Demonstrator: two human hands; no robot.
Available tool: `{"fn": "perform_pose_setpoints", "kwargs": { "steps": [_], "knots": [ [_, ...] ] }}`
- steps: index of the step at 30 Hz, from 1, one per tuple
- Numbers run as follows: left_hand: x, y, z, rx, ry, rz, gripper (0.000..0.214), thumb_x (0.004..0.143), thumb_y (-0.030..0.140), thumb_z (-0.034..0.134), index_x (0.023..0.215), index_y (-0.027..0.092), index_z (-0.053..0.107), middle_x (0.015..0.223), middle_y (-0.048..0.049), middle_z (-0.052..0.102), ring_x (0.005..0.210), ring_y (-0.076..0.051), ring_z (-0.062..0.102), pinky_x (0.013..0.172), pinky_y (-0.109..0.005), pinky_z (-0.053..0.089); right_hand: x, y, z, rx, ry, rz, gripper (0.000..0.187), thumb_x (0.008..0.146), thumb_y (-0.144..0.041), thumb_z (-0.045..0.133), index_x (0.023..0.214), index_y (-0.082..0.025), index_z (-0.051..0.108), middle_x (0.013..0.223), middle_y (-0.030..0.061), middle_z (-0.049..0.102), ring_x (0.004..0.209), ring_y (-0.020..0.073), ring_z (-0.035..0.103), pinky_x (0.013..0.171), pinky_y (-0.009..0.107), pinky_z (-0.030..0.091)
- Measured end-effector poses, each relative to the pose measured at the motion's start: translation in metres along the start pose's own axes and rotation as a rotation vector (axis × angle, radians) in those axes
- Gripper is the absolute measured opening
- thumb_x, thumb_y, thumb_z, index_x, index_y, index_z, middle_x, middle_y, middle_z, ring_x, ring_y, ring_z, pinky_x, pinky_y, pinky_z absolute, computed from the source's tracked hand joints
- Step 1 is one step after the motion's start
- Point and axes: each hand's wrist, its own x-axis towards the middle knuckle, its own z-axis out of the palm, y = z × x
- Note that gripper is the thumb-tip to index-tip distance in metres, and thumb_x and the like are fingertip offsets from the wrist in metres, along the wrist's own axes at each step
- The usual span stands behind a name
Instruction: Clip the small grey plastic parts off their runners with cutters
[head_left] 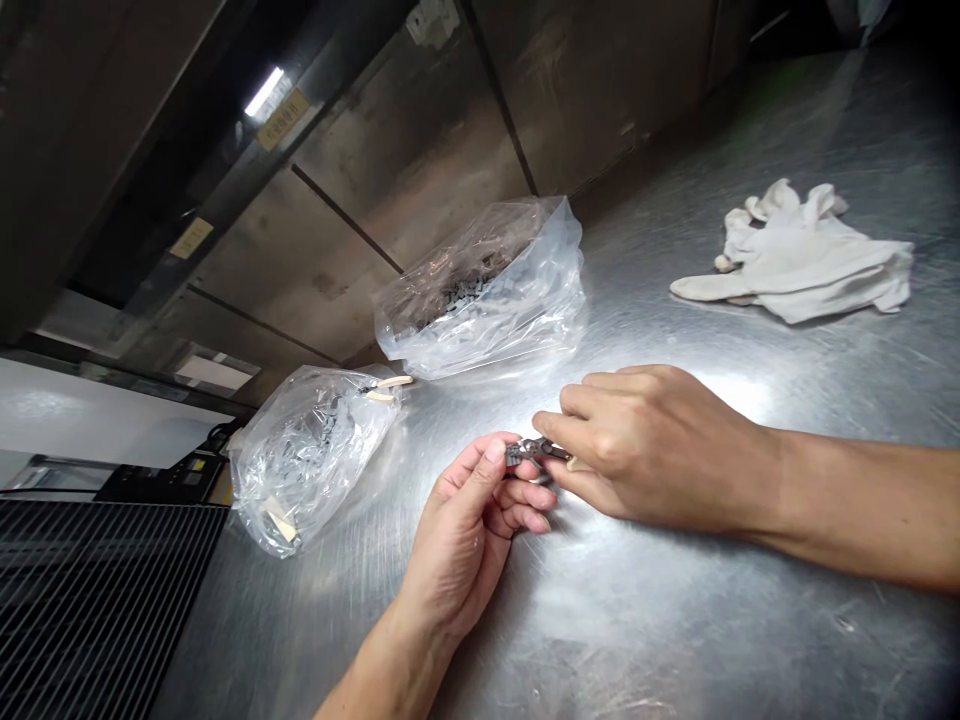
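Observation:
Between thumb and fingers, my left hand (480,510) pinches a small dark grey part (514,455), its exact kind too small to tell. My right hand (645,445) is wrapped round the handles of small metal pliers (541,449), and most of the grip is hidden in the palm. The jaws of the pliers meet the grey part at my left fingertips. Both hands are over the middle of the metal table (637,620).
A clear plastic bag of small grey parts (480,290) lies against the back wall. Left of it, another clear bag (315,450) has cream-handled tools (280,522) on it. White gloves (802,255) lie at the right. A dark ribbed surface (90,600) borders the table's left.

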Motion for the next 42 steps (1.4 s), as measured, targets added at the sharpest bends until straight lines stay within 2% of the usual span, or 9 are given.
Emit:
{"fn": "perform_pose_setpoints", "kwargs": {
  "steps": [8, 13, 30, 34, 38, 42],
  "knots": [
    [0.0001, 0.0010, -0.0019, 0.002, -0.005, -0.016, 0.016, 0.086, 0.024, 0.079, 0.092, 0.012, 0.069, 0.076, -0.0029, 0.072, 0.061, -0.011, 0.071, 0.055, -0.018, 0.060, -0.0001, -0.0002, -0.0007, -0.029, 0.016, -0.040, 0.011, 0.086, -0.025, 0.068, 0.077, -0.020, 0.064, 0.068, 0.0015, 0.059, 0.059, 0.0199, 0.049, 0.056, 0.035, 0.025],
    [0.0005, 0.0007, -0.0040, 0.003, -0.001, -0.018, 0.019, 0.085, 0.025, 0.081, 0.093, 0.012, 0.069, 0.076, -0.0034, 0.073, 0.062, -0.012, 0.072, 0.055, -0.018, 0.060, -0.0004, 0.0003, -0.0002, -0.073, 0.035, -0.068, 0.008, 0.088, -0.019, 0.064, 0.079, -0.019, 0.064, 0.069, 0.0018, 0.059, 0.061, 0.0207, 0.051, 0.057, 0.034, 0.026],
    [0.0012, 0.0001, -0.0061, 0.008, -0.009, -0.006, 0.020, 0.081, 0.024, 0.084, 0.087, 0.011, 0.070, 0.073, -0.0035, 0.073, 0.058, -0.011, 0.069, 0.056, -0.018, 0.060, -0.0014, -0.0008, -0.0009, -0.002, -0.061, -0.010, 0.010, 0.082, -0.011, 0.063, 0.077, -0.019, 0.066, 0.066, 0.0012, 0.061, 0.055, 0.0181, 0.049, 0.054, 0.033, 0.020],
    [0.0000, 0.0009, -0.0048, 0.020, 0.002, -0.012, 0.017, 0.084, 0.023, 0.081, 0.087, 0.011, 0.070, 0.073, -0.0040, 0.072, 0.058, -0.011, 0.069, 0.056, -0.018, 0.060, -0.0007, -0.0011, -0.0010, 0.002, -0.071, -0.015, 0.012, 0.083, -0.009, 0.061, 0.078, -0.018, 0.066, 0.066, 0.0016, 0.061, 0.055, 0.0177, 0.049, 0.054, 0.032, 0.020],
    [-0.0010, 0.0014, -0.0023, 0.021, 0.018, -0.012, 0.012, 0.088, 0.020, 0.076, 0.094, 0.011, 0.071, 0.075, -0.0042, 0.073, 0.060, -0.011, 0.070, 0.056, -0.019, 0.060, 0.0000, 0.0008, -0.0006, 0.015, -0.076, -0.034, 0.008, 0.087, -0.017, 0.063, 0.080, -0.018, 0.067, 0.067, 0.0018, 0.062, 0.055, 0.0170, 0.047, 0.055, 0.032, 0.020],
    [-0.0011, 0.0005, -0.0003, 0.007, 0.030, -0.001, 0.020, 0.089, 0.020, 0.075, 0.106, 0.010, 0.073, 0.076, -0.0052, 0.073, 0.063, -0.012, 0.071, 0.057, -0.019, 0.061, -0.0010, 0.0025, 0.0004, 0.005, -0.040, -0.048, 0.012, 0.089, -0.025, 0.063, 0.081, -0.018, 0.068, 0.067, 0.0021, 0.061, 0.055, 0.0172, 0.047, 0.054, 0.033, 0.020]
  ]
}}
